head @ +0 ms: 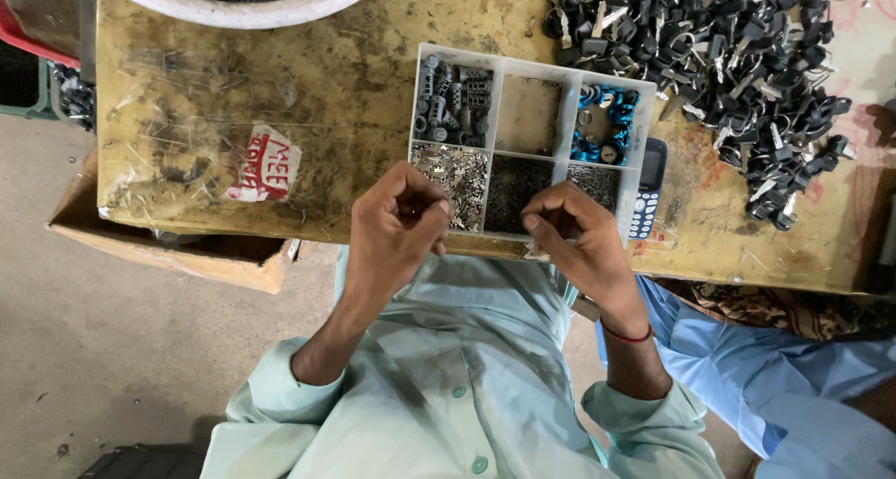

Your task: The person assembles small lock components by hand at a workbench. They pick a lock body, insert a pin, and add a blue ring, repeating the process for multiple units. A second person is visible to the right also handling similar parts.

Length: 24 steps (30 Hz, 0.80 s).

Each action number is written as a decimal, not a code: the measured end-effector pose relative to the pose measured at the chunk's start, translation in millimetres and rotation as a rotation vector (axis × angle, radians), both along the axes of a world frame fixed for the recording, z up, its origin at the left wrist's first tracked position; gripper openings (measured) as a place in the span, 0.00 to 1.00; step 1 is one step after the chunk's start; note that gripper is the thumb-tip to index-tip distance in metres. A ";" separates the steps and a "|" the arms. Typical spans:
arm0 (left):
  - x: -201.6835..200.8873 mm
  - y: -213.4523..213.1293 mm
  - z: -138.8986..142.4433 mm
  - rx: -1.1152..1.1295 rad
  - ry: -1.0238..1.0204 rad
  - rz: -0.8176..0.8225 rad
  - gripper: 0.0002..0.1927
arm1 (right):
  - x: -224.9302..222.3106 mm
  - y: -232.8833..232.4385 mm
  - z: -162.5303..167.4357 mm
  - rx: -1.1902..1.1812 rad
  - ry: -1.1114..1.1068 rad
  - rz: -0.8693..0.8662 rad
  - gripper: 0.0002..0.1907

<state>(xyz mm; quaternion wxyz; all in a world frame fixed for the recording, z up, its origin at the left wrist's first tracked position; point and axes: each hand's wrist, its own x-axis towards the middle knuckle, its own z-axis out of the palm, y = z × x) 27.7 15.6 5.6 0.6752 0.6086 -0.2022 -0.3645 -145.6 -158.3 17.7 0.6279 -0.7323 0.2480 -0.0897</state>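
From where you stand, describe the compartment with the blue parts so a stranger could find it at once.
Start at the worn yellowish table and find the white divided tray near its front edge, just beyond the two hands. Go to the tray's back row, far right compartment, beside the mobile phone. It alone holds bright blue ring-shaped parts; the others hold grey or dark metal bits.

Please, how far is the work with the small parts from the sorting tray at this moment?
Done: nothing finished can be told apart; the big pile of black-headed keys may be stock or output. In hand: the left hand and right hand pinch something tiny together at the near edge of the compartment tray; the piece itself is too small to identify. Left: the grey cylinders, blue rings and small metal bits remain plentiful in their compartments.
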 end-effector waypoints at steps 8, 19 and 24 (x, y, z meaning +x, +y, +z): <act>-34.2 -17.4 12.7 -0.231 -0.135 -0.150 0.08 | -14.7 6.7 8.9 0.432 -0.177 -0.004 0.06; -30.1 -15.7 13.1 -0.313 0.038 -0.262 0.10 | -17.6 7.9 9.6 0.325 -0.165 0.018 0.06; -25.8 -12.6 14.7 -0.332 -0.054 -0.317 0.10 | -21.3 8.3 14.9 0.178 -0.142 0.065 0.05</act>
